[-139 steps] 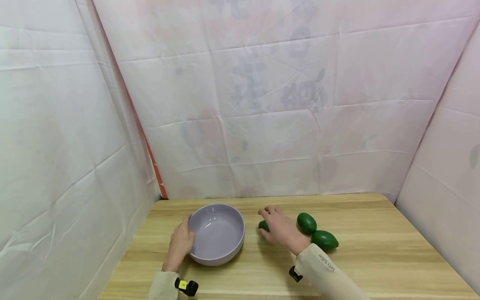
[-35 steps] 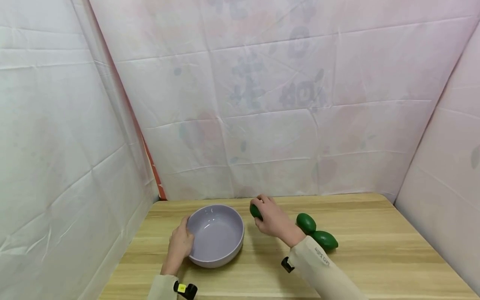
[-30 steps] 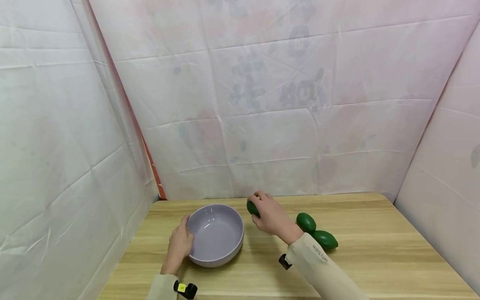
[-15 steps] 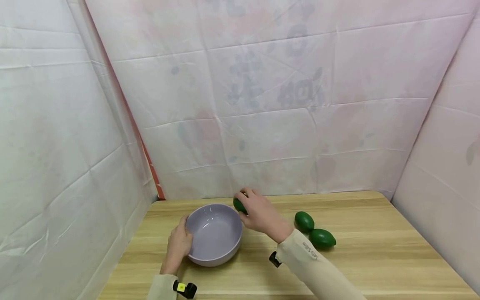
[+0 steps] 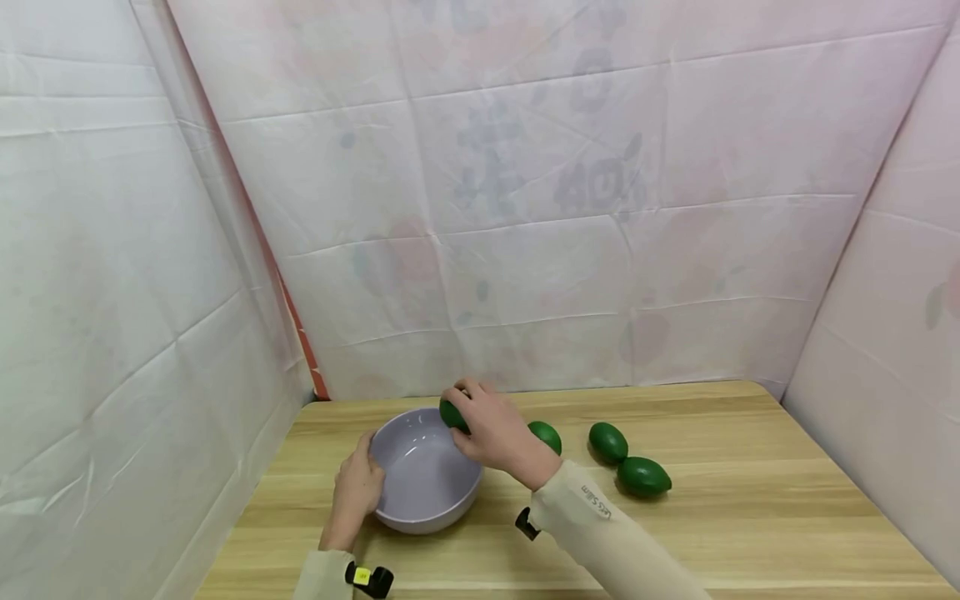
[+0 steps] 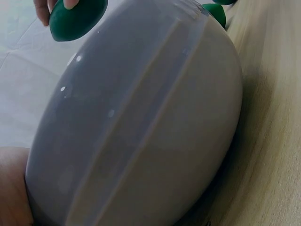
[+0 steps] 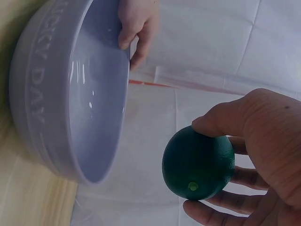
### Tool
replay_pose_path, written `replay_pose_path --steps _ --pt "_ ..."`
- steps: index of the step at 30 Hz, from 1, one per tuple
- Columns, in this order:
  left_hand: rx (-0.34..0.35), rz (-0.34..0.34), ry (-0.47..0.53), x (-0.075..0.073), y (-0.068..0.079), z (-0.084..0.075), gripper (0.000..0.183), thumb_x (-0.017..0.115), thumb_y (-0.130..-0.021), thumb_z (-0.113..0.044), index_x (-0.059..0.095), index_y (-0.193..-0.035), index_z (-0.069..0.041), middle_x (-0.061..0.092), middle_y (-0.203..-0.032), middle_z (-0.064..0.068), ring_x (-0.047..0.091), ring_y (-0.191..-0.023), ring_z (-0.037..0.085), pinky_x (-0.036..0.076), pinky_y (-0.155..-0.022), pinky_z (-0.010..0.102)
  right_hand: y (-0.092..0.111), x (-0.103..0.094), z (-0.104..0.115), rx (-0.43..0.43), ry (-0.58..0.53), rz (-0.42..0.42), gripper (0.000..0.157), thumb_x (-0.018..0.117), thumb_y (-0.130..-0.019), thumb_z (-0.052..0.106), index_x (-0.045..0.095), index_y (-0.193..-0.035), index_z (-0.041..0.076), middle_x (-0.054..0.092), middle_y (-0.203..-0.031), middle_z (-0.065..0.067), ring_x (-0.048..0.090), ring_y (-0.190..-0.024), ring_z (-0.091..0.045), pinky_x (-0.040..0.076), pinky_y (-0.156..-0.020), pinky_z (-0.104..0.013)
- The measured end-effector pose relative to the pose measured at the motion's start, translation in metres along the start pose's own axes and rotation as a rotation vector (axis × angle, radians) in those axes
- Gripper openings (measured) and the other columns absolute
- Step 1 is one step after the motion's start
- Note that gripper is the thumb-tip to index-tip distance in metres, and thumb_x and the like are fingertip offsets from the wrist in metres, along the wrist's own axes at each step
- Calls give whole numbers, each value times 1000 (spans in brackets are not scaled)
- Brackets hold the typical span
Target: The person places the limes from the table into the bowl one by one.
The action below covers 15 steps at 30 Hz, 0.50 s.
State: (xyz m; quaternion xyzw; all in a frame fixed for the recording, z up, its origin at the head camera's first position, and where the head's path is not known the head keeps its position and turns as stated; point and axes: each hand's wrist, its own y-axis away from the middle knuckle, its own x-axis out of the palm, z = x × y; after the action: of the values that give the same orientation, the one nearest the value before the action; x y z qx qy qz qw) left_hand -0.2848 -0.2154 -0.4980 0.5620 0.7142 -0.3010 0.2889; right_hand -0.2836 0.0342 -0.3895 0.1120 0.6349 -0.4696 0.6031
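Head view: a green fruit point(image 5: 452, 416) was held just above the far right rim of the lavender bowl point(image 5: 420, 483), pinched by the right hand point(image 5: 492, 427) between thumb and fingertips, which were spread only as far as the fruit required. The bowl was gripped at its left rim by the left hand point(image 5: 358, 483). Steady support there seemed advisable, with the fruit best lowered well inside before release (it might bounce if dropped). Three more green fruits point(image 5: 643, 477) were seen on the wooden table point(image 5: 750, 525). Raised lettering point(image 7: 37, 84) on the bowl could be read as "UCKY DAY" — presumably "LUCKY", cropped; the right sleeve point(image 5: 630, 542) was marked "Let's Slim" — the last word uncertain.
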Motion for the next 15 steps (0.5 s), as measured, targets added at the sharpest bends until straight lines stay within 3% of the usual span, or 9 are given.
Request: replay_pose_path --steps 15 --pt "-2 6 -20 1 1 0 56 40 -97 1 38 -153 -6 53 -144 33 59 -125 51 53 -97 62 1 18 16 -34 -12 38 44 74 -91 25 59 -131 16 62 -126 -8 62 -102 -22 58 -79 -34"
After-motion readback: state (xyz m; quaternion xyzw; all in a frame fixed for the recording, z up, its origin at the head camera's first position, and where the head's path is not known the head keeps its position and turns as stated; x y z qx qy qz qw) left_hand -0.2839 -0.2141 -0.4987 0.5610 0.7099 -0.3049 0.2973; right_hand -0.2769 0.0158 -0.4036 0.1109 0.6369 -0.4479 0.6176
